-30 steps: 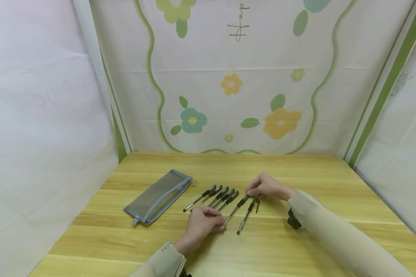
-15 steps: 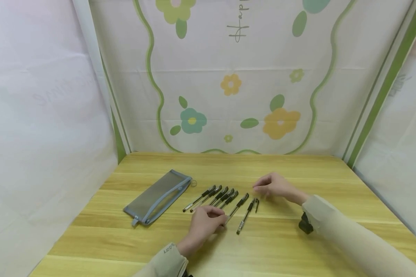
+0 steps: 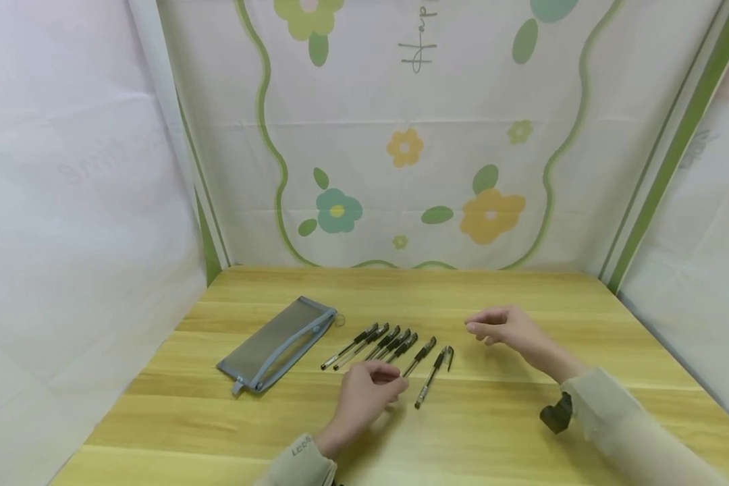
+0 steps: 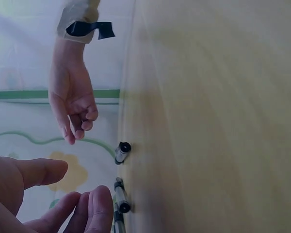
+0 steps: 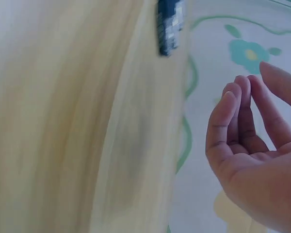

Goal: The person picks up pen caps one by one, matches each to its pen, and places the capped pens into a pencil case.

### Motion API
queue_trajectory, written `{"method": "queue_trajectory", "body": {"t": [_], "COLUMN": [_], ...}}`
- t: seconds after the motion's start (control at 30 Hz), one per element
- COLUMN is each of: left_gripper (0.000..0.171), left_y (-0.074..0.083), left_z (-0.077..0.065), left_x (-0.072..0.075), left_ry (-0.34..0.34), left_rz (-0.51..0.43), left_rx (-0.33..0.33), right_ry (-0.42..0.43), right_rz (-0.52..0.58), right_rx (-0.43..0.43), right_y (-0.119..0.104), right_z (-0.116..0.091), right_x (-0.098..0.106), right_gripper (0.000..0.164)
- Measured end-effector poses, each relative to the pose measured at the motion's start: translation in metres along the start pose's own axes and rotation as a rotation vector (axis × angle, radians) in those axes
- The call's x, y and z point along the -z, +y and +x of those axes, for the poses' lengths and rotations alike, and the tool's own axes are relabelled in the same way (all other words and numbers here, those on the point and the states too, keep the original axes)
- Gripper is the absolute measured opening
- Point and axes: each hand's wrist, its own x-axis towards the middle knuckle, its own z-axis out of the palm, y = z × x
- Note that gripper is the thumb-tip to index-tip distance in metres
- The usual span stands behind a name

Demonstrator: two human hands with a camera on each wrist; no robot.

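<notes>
Several black-gripped gel pens lie slanted side by side on the wooden table. Another gel pen lies a little right of that row, its lower end hidden behind my left hand. Rightmost is a gel pen with its clip sticking out to the side. My left hand hovers by the pens' near ends; in the left wrist view its thumb and fingertips stand apart with nothing between them. Off to the right, my right hand is raised, its fingers loosely bent and holding nothing.
A grey mesh pencil pouch with blue trim and a zip lies left of the pens. The wooden table ends at the back against a flower-printed cloth, with pale cloth walls on both sides.
My right hand has left the cap end of the second pen from the right and drawn away to the right. My left hand has let go of that pen's lower end and shifted slightly right.
</notes>
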Motion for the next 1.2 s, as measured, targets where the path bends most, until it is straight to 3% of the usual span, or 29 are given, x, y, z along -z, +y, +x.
{"method": "queue_trajectory", "body": {"t": [0.2,0.4,0.63,0.9,1.2], "left_gripper": [0.027,0.027,0.027,0.026,0.02], "left_y": [0.004,0.013,0.013,0.012,0.01], "left_z": [-0.002,0.0,0.005,0.012,0.014], "left_x": [-0.005,-0.002,0.0,-0.007,-0.019], "left_ry": [-0.003,-0.007,-0.047,-0.079,-0.04], "left_rz": [-0.018,0.053,0.103,0.184,0.275], "left_rx": [-0.001,0.002,0.009,0.009,0.0], "right_ry": [0.05,0.092,0.074,0.005,-0.087], "right_rz": [0.052,0.176,0.272,0.19,0.146], "right_rx": [0.012,-0.013,-0.053,-0.068,-0.061], "right_y": [-0.005,-0.005,0.0,0.009,0.01], "right_z": [-0.012,-0.018,-0.023,-0.024,-0.024], "right_x": [-0.008,-0.01,-0.013,-0.01,-0.005], "right_gripper": [0.042,0.042,0.033,0.044,0.048]}}
